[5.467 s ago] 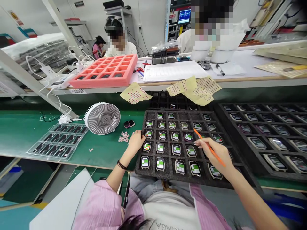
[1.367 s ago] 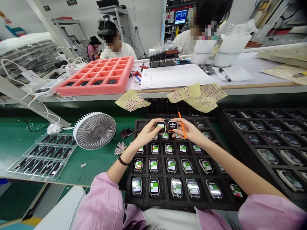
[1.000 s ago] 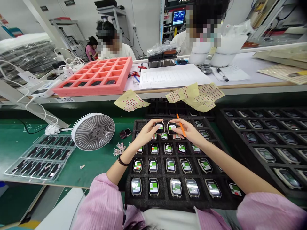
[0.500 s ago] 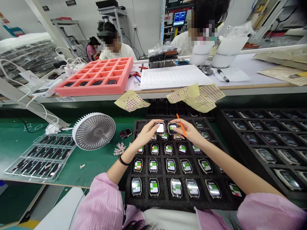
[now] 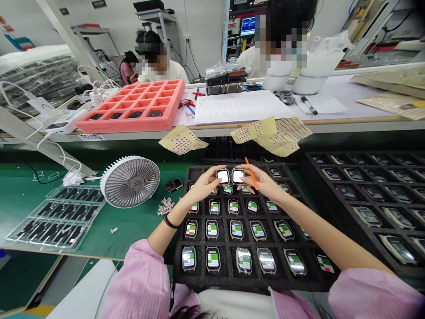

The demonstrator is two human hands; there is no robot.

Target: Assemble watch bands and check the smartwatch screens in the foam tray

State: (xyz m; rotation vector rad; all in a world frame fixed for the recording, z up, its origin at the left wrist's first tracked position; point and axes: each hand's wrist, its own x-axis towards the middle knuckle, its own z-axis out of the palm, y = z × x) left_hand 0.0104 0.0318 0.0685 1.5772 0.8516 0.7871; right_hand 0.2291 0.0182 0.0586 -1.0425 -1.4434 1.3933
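Observation:
My left hand (image 5: 206, 182) grips a square smartwatch (image 5: 223, 177) with a white lit screen, thumb at its lower left. Close to its right, my right hand (image 5: 258, 178) holds a second smartwatch (image 5: 238, 176), its screen also white. An orange stick (image 5: 251, 173) is tucked between the fingers of that hand, pointing up. Both watches are above the back part of a black foam tray (image 5: 223, 252), whose compartments hold several watches showing green and white screens. Parts of the rear compartments are hidden behind the hands.
A round fan (image 5: 130, 182) stands left of the tray, near small stickers (image 5: 165, 206) and a clear plastic tray (image 5: 56, 217). Another black tray (image 5: 335, 199) of watches lies right. The shelf holds a pink foam tray (image 5: 133, 102) and paper (image 5: 239, 107). People sit beyond.
The right watch's screen has turned from a green and white display to plain white. Both hands have barely moved and keep their holds.

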